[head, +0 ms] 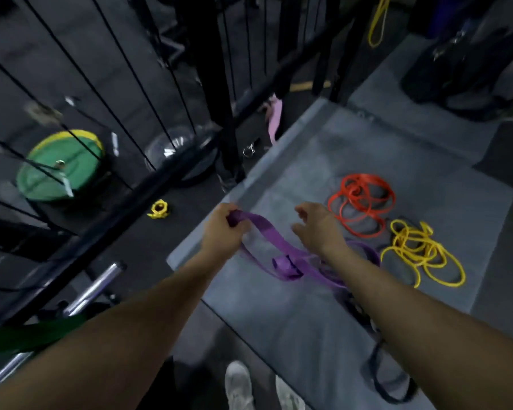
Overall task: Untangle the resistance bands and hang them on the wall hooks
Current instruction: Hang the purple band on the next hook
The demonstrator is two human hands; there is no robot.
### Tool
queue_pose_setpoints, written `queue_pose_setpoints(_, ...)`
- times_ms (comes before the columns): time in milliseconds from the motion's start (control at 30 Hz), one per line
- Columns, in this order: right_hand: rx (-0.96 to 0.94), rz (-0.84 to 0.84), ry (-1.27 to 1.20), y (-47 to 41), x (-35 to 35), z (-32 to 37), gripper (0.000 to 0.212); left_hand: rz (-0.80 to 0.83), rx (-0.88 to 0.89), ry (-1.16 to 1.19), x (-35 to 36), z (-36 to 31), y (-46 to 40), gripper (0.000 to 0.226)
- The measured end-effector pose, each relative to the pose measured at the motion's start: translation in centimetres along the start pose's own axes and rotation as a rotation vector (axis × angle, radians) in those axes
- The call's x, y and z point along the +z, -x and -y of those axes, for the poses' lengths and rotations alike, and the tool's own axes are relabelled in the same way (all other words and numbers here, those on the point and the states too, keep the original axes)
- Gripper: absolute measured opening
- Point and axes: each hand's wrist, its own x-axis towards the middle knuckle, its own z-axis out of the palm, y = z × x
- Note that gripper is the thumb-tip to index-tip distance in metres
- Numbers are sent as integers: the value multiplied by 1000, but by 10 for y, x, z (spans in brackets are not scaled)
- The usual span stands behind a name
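Purple band [267, 232]: flat, wide rubbery strap, matt with a faint sheen, gripped in the left hand [222, 229]; orange bands [362, 202] and yellow bands [421, 253]: thin, smooth, rubbery loops, coiled toward the mat's right edge. Mat [308, 321]: grey, matt, slightly speckled rubber or foam; floor [184, 232] beside its left edge: black, matt. Barbell [101, 282]: polished, glossy metal; weight plate [60, 167]: green, dull rubbery face with yellow rim; rack frame [219, 84]: black painted metal, low sheen.
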Motion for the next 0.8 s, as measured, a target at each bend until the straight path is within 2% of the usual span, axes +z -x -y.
queue_pose_setpoints(167, -225, 34, -34, 19, -61, 84, 50, -46, 136, 41, -50, -81, 20, 32)
queue_pose_setpoints(200, -273, 35, -43, 25, -71, 100, 44, -66, 174, 56, -61, -96, 26, 31)
queue_pose_setpoints(300, -405, 23, -47, 39, -100, 143, 5, -118, 221, 121, -98, -137, 38, 26)
queue_pose_setpoints(500, -639, -39, -132, 76, -170, 224, 8, -254, 310, 213, -191, -195, 66, 27)
queue_pose_setpoints(600, -816, -105, -51, 99, -196, 266, 27, -314, 382, 237, -233, -225, 89, 26)
queue_pose_setpoints(800, -1001, -257, -82, 146, -246, 344, 10, -461, 465, 275, -313, -278, 126, 21)
